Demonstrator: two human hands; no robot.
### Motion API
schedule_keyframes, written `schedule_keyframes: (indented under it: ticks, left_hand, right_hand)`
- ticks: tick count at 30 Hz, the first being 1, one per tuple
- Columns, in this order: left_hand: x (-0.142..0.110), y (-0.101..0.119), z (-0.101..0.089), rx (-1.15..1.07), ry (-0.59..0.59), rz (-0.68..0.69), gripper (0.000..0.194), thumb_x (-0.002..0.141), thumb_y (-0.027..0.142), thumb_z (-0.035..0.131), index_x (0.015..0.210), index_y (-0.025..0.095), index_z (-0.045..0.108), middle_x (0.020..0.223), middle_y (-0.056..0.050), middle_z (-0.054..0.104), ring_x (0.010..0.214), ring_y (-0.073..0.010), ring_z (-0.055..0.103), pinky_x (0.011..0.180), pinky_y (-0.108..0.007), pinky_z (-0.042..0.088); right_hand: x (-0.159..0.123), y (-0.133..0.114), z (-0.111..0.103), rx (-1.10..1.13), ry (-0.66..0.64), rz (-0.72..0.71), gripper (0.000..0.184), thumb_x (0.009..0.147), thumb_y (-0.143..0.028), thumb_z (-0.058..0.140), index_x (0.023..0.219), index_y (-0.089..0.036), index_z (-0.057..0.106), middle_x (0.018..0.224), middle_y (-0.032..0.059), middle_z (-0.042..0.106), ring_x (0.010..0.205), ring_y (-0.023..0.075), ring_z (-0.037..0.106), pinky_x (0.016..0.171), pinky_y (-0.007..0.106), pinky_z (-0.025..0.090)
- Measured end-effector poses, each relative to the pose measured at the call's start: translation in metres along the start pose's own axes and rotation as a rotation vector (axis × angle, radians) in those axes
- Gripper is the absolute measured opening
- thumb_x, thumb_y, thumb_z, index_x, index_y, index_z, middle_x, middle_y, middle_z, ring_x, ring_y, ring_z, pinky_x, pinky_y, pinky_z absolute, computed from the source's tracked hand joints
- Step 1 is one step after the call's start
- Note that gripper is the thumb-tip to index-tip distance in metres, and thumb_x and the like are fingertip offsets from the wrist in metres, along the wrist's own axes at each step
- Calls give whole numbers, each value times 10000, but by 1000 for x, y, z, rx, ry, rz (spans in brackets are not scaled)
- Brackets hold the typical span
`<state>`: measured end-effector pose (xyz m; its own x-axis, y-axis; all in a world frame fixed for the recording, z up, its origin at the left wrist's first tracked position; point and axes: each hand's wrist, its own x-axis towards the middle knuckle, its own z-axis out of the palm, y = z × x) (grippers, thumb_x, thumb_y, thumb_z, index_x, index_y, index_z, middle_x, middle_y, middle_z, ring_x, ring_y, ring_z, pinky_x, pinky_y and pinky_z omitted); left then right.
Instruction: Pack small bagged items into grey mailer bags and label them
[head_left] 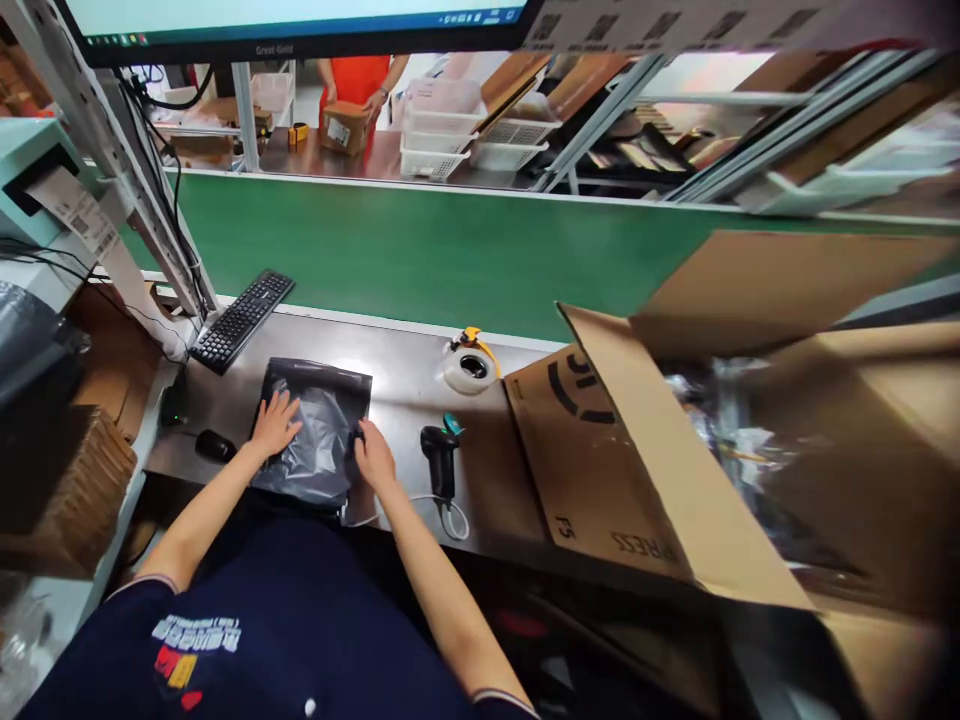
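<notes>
A dark grey plastic mailer bag point(319, 425) lies flat on the metal worktop point(409, 385) in front of me. My left hand point(274, 425) rests on the bag's left side with fingers spread flat. At the bag's right edge is my right hand point(373, 455), its fingers curled on the plastic there. A black handheld barcode scanner point(439, 458) stands just right of my right hand, its white cable looping to the table's front edge.
A black keyboard point(241, 319) and mouse point(216, 445) sit at left, below a monitor point(300, 25). A tape roll point(471, 368) lies by the green conveyor belt point(450, 255). A large open cardboard box point(675, 450) fills the right. Across the belt a person in orange holds a small box point(345, 125).
</notes>
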<state>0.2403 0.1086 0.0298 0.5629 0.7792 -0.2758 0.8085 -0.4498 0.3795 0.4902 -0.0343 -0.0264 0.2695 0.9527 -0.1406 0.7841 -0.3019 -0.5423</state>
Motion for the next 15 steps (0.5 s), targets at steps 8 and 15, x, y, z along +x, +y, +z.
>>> schedule_keyframes:
  ticks: [8, 15]
  left_hand:
    - [71, 4, 54, 73, 3, 40, 694, 1059, 424, 527, 1723, 289, 376, 1837, -98, 239, 1717, -413, 120, 1335, -772, 69]
    - [151, 22, 9, -283, 170, -140, 605, 934, 220, 657, 1537, 234, 609, 1781, -129, 400, 1680, -362, 286, 1370, -626, 202]
  right_hand:
    - [48, -19, 34, -166, -194, 115, 734, 1085, -468, 480, 1739, -182, 307, 1838, 149, 158, 1720, 353, 134, 1385, 637, 104]
    - [125, 31, -28, 232, 24, 298, 622, 997, -351, 555, 1573, -120, 516, 1752, 243, 384, 1648, 354, 345, 1315, 582, 339]
